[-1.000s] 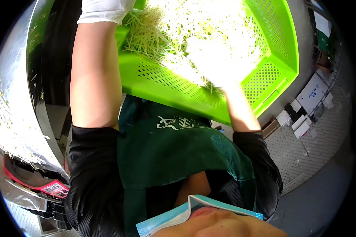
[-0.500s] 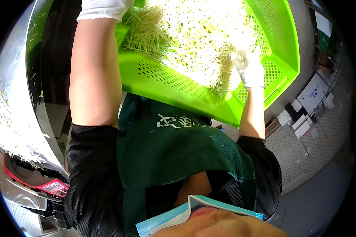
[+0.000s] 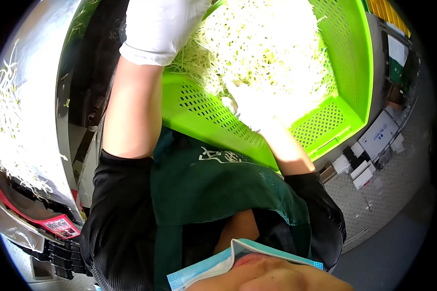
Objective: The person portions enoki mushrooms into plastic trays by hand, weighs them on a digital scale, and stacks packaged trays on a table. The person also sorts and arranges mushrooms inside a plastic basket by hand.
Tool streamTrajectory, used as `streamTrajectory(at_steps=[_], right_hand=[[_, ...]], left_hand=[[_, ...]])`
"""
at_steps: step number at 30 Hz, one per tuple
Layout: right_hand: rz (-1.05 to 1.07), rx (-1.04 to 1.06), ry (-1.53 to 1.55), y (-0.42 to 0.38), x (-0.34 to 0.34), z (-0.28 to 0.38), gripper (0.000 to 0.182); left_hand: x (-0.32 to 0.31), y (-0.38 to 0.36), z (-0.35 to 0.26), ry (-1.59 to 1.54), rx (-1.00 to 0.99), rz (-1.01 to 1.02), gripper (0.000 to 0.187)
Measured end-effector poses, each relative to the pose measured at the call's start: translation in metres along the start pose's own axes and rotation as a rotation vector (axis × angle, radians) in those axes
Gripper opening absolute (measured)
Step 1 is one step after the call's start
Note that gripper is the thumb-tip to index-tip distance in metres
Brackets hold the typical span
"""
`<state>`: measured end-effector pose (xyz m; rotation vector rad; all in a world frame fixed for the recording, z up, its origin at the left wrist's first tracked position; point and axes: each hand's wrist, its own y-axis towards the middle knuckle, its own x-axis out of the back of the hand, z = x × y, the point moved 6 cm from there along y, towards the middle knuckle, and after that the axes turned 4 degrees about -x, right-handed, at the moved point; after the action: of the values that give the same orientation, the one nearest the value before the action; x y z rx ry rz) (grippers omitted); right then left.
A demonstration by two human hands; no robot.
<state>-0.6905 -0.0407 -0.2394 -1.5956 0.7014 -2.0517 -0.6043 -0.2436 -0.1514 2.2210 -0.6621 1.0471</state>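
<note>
Steel machine housing (image 3: pixel 65 97), white boxes (image 3: pixel 378 138), tiled floor (image 3: pixel 398 184)

Strong light from above overexposes the sprouts (image 3: pixel 272 53) in the green crate (image 3: pixel 347 72), so single strands merge into white glare. The gloved right hand (image 3: pixel 250 104) bleaches out against them. The apron (image 3: pixel 218 189) lies in deep shadow. Fisheye distortion bends the steel bin (image 3: pixel 29 111) at the left edge, and black vignetting fills all four corners.

Left hand (image 3: pixel 155 29) in a white glove, bare forearm stretched forward | right hand (image 3: pixel 250 104) in a white glove, overexposed, fingers unclear, forearm angled forward | black short sleeves on both arms
</note>
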Motion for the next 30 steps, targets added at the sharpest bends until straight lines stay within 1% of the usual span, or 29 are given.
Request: streamTrajectory(at_steps=[1,2,3,4,5,6,7,8,9,10,12,13,14,16,17,19,20,22,23,24,27,28,29,30], right_hand=[[0.074,-0.104,0.101,0.003,0.016,-0.001,0.035],[0.145,-0.209,0.201,0.007,0.024,-0.002,0.037],[-0.084,-0.154,0.187,0.019,0.041,0.003,0.04],[-0.086,-0.146,0.181,0.042,0.036,0.001,0.04],[-0.355,0.046,0.165,0.067,0.043,0.007,0.04],[-0.622,0.24,0.148,0.07,0.049,0.016,0.04],[-0.616,0.244,0.153,0.068,0.04,0.016,0.04],[-0.54,0.201,0.04,0.065,0.026,0.017,0.039],[-0.464,0.158,-0.074,0.061,0.017,0.019,0.038],[-0.456,0.159,-0.077,0.044,0.014,0.023,0.038],[0.113,0.017,0.107,0.009,-0.014,0.016,0.036],[0.097,0.008,0.086,0.001,-0.004,0.015,0.036],[0.113,-0.136,0.176,-0.005,0.006,0.006,0.036],[-0.086,-0.259,0.247,-0.008,0.032,-0.015,0.035],[-0.305,-0.24,0.222,0.003,0.048,-0.03,0.035],[-0.859,-0.011,-0.079,0.028,0.084,-0.039,0.039],[-0.866,-0.012,-0.072,0.042,0.081,-0.051,0.039],[-0.699,-0.055,-0.06,0.058,0.062,-0.068,0.046],[-0.511,-0.091,-0.122,0.052,0.051,-0.061,0.052],[-0.512,-0.098,-0.123,0.036,0.043,-0.054,0.052],[-0.414,-0.118,0.028,-0.004,0.004,-0.05,0.045],[-0.314,-0.225,0.214,-0.013,-0.001,-0.059,0.042],[-0.211,-0.332,0.401,-0.019,-0.008,-0.066,0.04],[-0.212,-0.338,0.402,-0.017,-0.003,-0.073,0.04]], left_hand=[[-0.004,-0.003,0.008,-0.137,0.09,-0.061,0.017],[-0.006,-0.006,0.01,-0.134,0.097,-0.065,0.017],[-0.005,-0.007,0.009,-0.139,0.061,-0.08,0.018],[-0.005,-0.008,0.008,-0.142,0.023,-0.097,0.019],[-0.007,-0.01,0.011,-0.153,0.023,-0.067,0.021],[-0.006,-0.012,0.012,-0.149,0.025,-0.074,0.021],[-0.006,-0.013,0.012,-0.172,0.008,-0.103,0.022],[-0.006,-0.012,0.012,-0.199,-0.015,-0.133,0.022],[0.001,-0.009,0.008,-0.237,0.103,-0.085,0.022],[-0.004,-0.009,0.011,-0.241,0.111,-0.084,0.022],[-0.016,-0.012,0.02,-0.282,0.181,-0.087,0.021],[-0.002,-0.009,0.009,-0.136,0.07,-0.093,0.021],[0.002,-0.011,0.007,-0.137,0.068,-0.107,0.021],[0.006,-0.01,0.004,-0.041,0.019,-0.182,0.02],[0.006,-0.008,0.002,-0.023,-0.025,-0.194,0.02],[-0.003,-0.006,0.006,-0.007,-0.015,-0.184,0.02],[-0.007,-0.004,0.008,0.003,-0.005,-0.171,0.02],[-0.006,0.0,0.003,-0.026,-0.029,-0.134,0.02],[-0.006,0.002,0.003,-0.04,-0.047,-0.169,0.019],[-0.004,0.003,0.003,-0.054,-0.062,-0.207,0.019],[-0.007,0.004,0.002,0.007,-0.103,-0.158,0.017],[-0.009,0.004,0.001,0.035,-0.113,-0.126,0.016],[-0.008,0.004,0.0,0.04,-0.15,-0.16,0.015],[-0.009,0.004,-0.001,0.036,-0.153,-0.159,0.015]])
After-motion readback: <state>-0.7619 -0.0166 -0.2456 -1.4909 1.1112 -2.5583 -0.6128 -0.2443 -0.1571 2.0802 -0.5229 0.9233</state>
